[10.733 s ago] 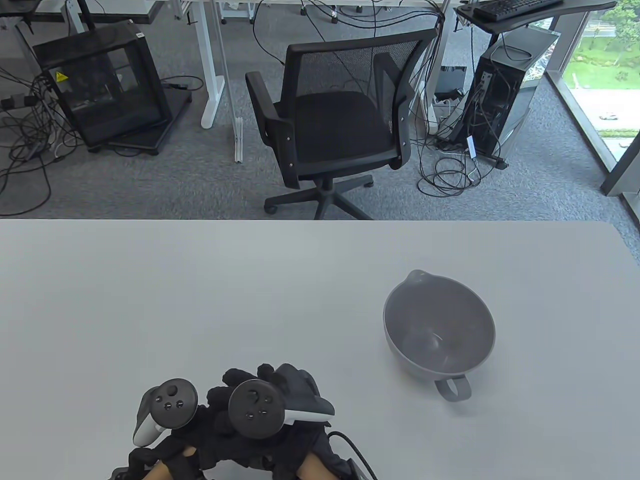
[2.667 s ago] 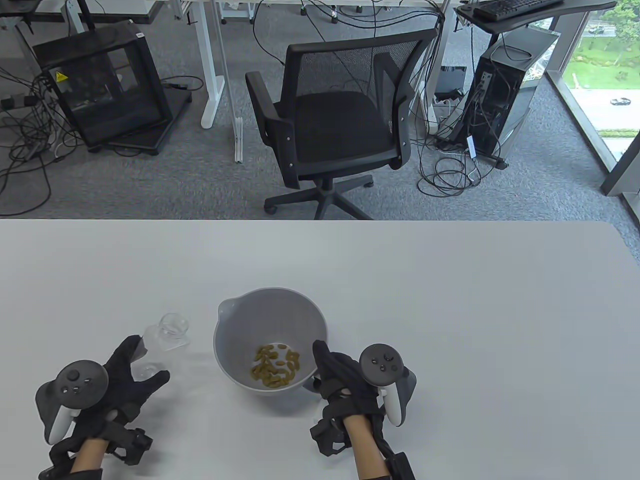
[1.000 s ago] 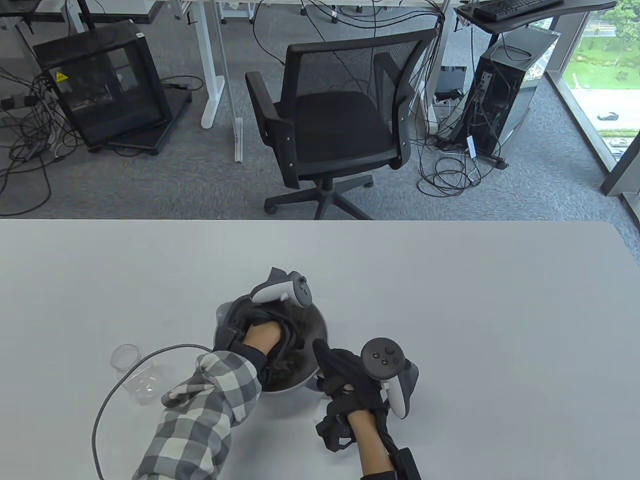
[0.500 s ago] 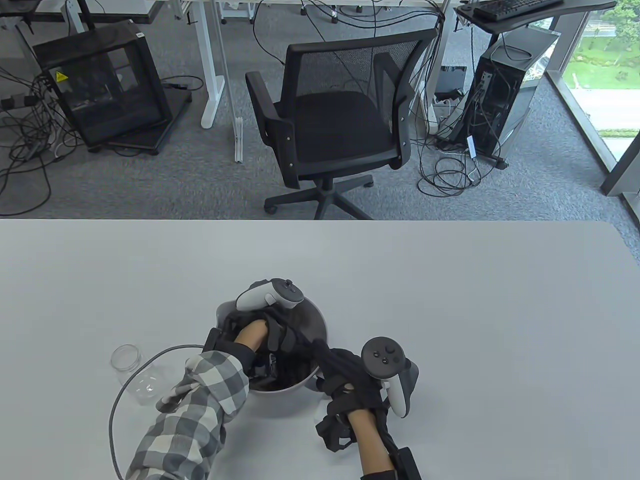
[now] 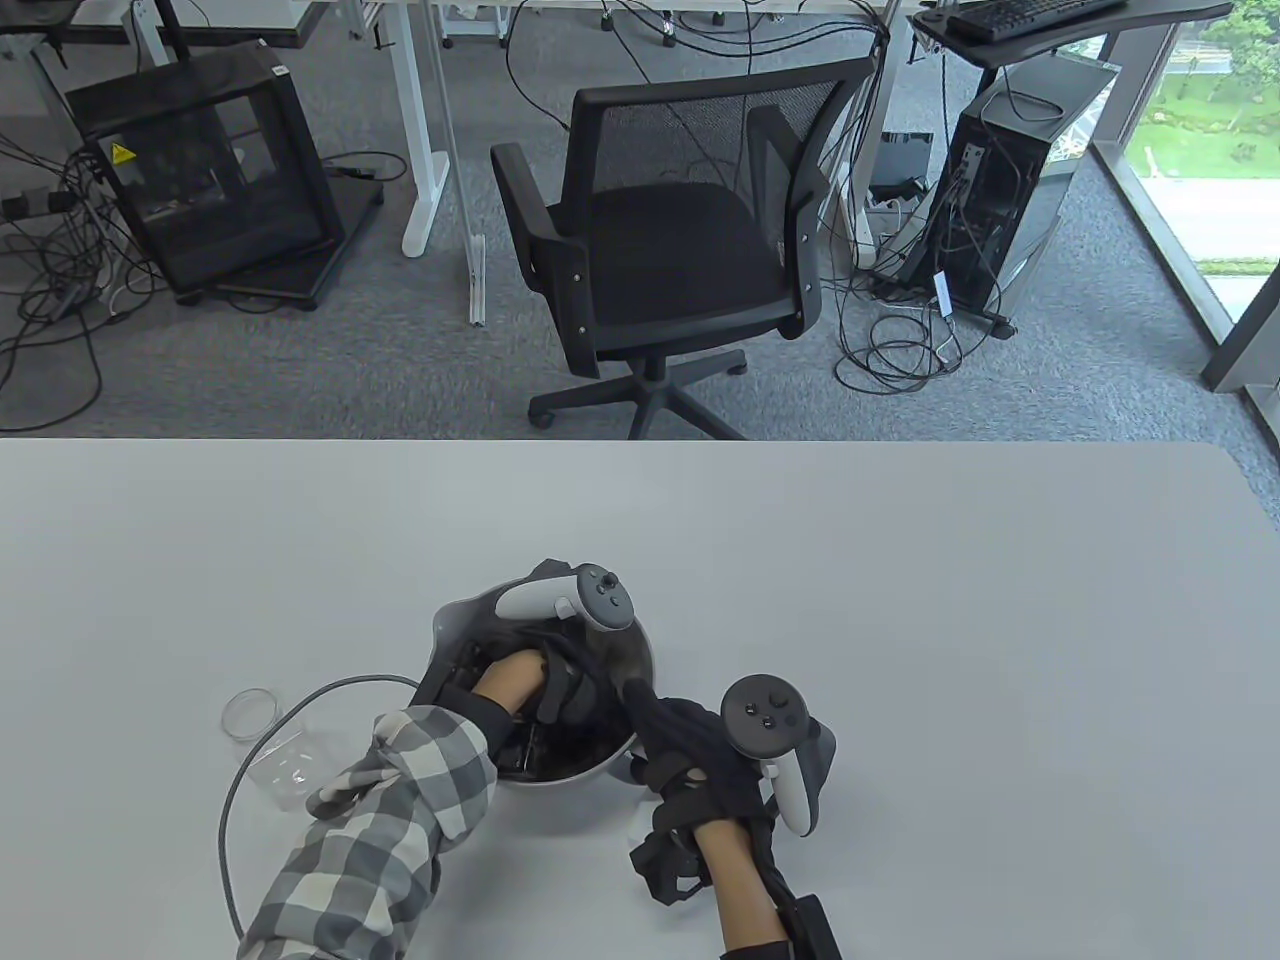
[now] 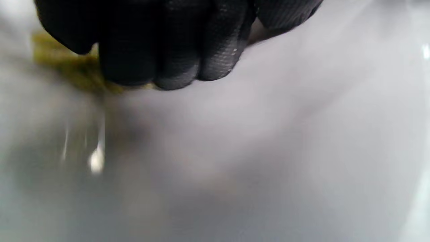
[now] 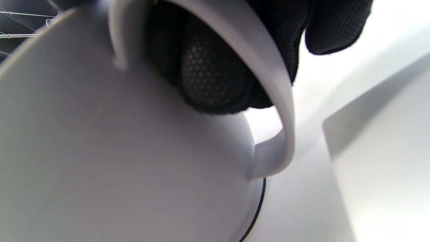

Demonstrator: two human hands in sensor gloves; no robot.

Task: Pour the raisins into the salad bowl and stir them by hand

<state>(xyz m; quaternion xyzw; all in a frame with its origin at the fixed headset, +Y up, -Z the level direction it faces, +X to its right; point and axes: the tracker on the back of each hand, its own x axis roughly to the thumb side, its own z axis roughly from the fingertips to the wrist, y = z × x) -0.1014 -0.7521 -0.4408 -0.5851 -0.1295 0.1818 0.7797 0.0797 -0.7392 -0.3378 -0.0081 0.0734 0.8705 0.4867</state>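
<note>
The grey salad bowl point(image 5: 572, 776) stands near the table's front edge, and its inner wall point(image 6: 268, 141) fills the left wrist view. My left hand point(image 5: 562, 690) reaches down into it, so the table view hides the contents. In the left wrist view its fingertips point(image 6: 174, 64) are held together and push at yellow-green raisins point(image 6: 63, 65) on the bowl floor. My right hand point(image 5: 690, 752) grips the bowl's handle point(image 7: 268, 111), one finger point(image 7: 211, 80) through the loop and the thumb on the rim. The clear jar point(image 5: 272, 745) lies empty on its side, left of the bowl.
A grey cable point(image 5: 300, 700) loops from my checked left sleeve point(image 5: 380, 840) across the jar. The table's far edge point(image 5: 640, 442) is well behind the bowl. Beyond it stand a black office chair point(image 5: 670, 240) and a computer tower point(image 5: 1000, 200).
My left hand, beside the jar 2.7 s ago, is now inside the bowl and keeps circling there, its tracker swinging right over the last half second. The right hand keeps hold of the handle.
</note>
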